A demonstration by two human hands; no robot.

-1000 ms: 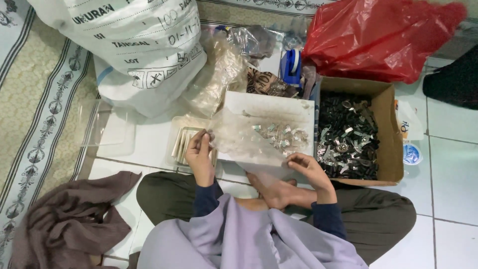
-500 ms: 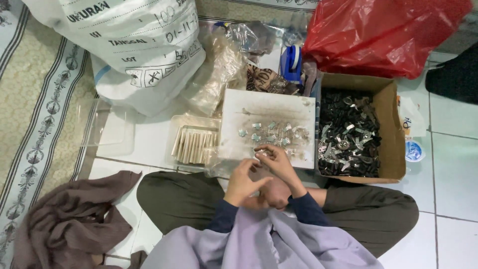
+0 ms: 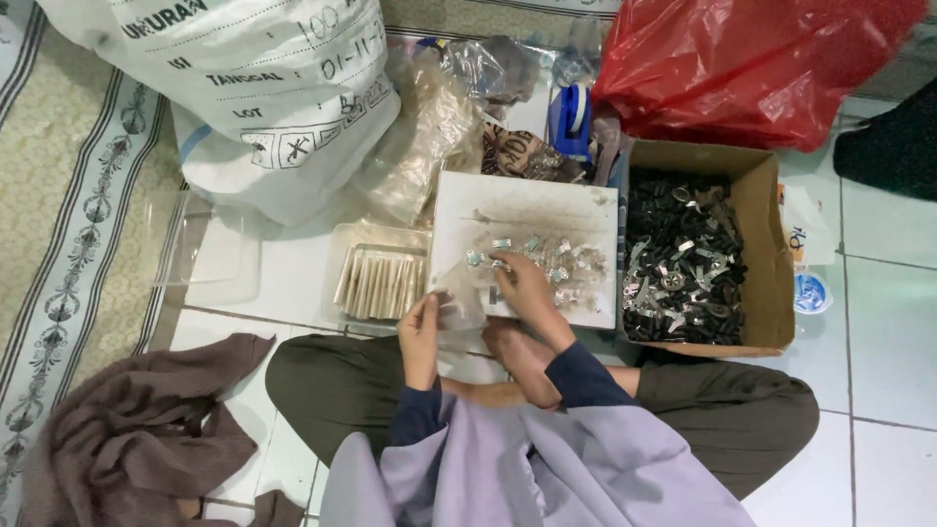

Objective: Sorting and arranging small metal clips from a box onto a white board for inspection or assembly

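two hands worked over a white tray (image 3: 527, 210): left hand (image 3: 422, 337) apparently pinched a clear bag (image 3: 459, 304) open, right hand (image 3: 522, 288) curled around small metal clips (image 3: 547, 256).

The single camera on my head looks steeply down, fairly close, over my crossed legs at the white tiled floor (image 3: 883, 293) before me.

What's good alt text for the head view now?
Seated cross-legged on white tile, a person's left hand holds a small clear plastic bag while the right hand rests on a white tray of small metal parts; a cardboard box of dark parts sits beside.
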